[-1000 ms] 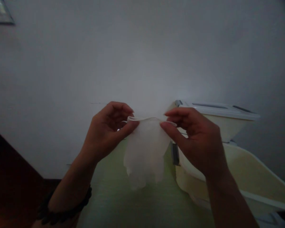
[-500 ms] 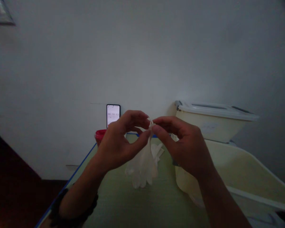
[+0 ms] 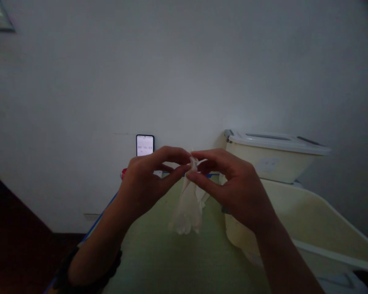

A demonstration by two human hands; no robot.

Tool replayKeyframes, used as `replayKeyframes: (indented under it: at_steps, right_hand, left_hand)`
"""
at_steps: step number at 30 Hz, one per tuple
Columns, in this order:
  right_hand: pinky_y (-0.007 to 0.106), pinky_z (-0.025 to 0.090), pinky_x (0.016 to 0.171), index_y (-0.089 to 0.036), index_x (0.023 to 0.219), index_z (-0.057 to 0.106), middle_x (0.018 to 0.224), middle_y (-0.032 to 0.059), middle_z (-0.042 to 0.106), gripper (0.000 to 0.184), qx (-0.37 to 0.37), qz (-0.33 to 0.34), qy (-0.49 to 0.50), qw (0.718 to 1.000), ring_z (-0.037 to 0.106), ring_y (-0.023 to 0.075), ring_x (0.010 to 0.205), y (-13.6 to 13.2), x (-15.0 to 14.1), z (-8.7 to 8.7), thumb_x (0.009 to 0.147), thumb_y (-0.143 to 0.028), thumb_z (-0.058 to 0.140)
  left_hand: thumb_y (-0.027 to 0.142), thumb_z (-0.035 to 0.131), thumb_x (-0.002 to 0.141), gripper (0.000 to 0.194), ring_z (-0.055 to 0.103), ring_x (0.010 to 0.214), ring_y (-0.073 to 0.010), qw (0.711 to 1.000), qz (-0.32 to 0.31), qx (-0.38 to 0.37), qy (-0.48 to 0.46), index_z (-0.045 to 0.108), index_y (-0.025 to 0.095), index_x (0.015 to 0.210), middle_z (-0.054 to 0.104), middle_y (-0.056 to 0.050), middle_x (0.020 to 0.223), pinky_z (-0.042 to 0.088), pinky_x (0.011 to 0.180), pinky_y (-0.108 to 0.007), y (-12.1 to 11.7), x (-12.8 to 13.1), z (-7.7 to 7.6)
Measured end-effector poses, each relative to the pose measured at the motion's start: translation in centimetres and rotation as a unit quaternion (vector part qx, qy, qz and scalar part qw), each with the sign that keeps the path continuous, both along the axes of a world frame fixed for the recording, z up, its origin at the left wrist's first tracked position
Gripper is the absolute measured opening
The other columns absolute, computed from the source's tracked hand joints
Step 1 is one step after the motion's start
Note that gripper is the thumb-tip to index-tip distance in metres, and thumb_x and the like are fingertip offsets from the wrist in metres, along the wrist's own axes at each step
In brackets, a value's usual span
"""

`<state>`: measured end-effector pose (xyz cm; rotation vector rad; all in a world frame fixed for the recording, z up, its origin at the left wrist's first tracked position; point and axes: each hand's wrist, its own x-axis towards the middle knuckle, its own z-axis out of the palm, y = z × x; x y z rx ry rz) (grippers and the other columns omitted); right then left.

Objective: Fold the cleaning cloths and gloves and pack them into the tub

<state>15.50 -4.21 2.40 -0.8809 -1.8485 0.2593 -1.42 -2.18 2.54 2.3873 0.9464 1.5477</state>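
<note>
A thin white disposable glove (image 3: 186, 204) hangs fingers-down above the green table (image 3: 177, 261), its gathered cuff end pinched between both hands. My left hand (image 3: 155, 175) grips that end from the left, thumb and fingertips pressed together. From the right, my right hand (image 3: 229, 175) holds the same bunched end, its thumb close to the left thumb. More white material (image 3: 204, 195) shows behind the glove; whether it is a separate piece I cannot tell.
A phone (image 3: 145, 145) with a timer stands against the wall (image 3: 184, 81). Partly behind my left hand is a red container (image 3: 123, 173). To the right stand a lidded cream box (image 3: 269, 159) and a large open cream bin (image 3: 318, 216).
Both hands have come closer together at the cuff end. The hanging glove has narrowed and its fingers have bunched up. My left hand covers more of the red container.
</note>
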Motion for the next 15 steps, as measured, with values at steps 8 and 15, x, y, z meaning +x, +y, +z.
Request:
replayKeyframes:
  at_steps: [8, 15]
  right_hand:
    - [0.025, 0.052, 0.073, -0.019, 0.102, 0.063, 0.094, 0.0017, 0.066, 0.026, 0.003, 0.015, 0.001, 1.0, 0.063, 0.011, 0.077, 0.06, -0.08, -0.12, 0.076, -0.019, 0.062]
    - [0.02, 0.053, 0.071, -0.018, 0.092, 0.062, 0.084, -0.001, 0.068, 0.018, -0.065, 0.084, 0.096, 0.99, 0.064, 0.0093, 0.076, 0.57, 0.03, -0.47, 0.075, -0.018, 0.064]
  left_hand:
    - [0.019, 0.062, 0.075, 0.008, 0.062, 0.068, -0.0113, 0.999, -0.001, 0.028, 0.016, 0.063, 0.021, 0.083, 0.066, 0.001, 0.08, 0.052, 0.057, -0.02, 0.41, -0.39, 0.01]
    - [0.021, 0.065, 0.073, 0.009, 0.058, 0.067, -0.0098, 0.993, 0.016, 0.112, 0.032, 0.065, 0.016, 0.081, 0.061, -0.003, 0.086, 0.051, 0.057, -0.02, 1.02, -0.79, 0.06]
